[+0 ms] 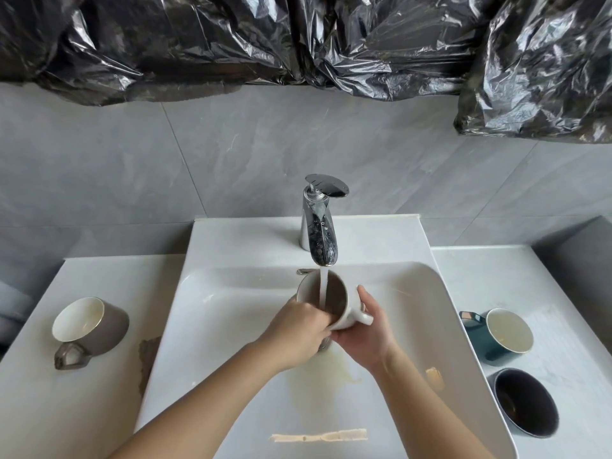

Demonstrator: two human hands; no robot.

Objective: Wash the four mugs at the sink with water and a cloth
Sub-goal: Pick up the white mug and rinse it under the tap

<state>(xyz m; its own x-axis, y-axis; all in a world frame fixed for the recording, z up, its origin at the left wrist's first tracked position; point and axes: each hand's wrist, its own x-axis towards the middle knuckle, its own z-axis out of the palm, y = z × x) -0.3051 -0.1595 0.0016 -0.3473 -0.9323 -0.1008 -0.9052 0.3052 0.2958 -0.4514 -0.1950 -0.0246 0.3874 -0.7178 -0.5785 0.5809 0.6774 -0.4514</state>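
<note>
A white mug [344, 313] with a dark inside is held tilted over the sink basin [231, 326] under the running tap [319, 226]; the stream falls into it. My right hand [367, 332] grips it from the handle side. My left hand [298, 329] reaches over the near rim, fingers inside the mug; whether it holds a cloth is hidden. A brown mug [92, 326] lies on its side on the left counter. A teal mug [500, 336] and a dark blue mug [526, 402] sit on the right counter.
Yellowish water [328, 369] stains the basin below my hands. A brown patch [149, 356] marks the left counter edge. Black plastic sheeting [298, 41] covers the wall above the grey tiles.
</note>
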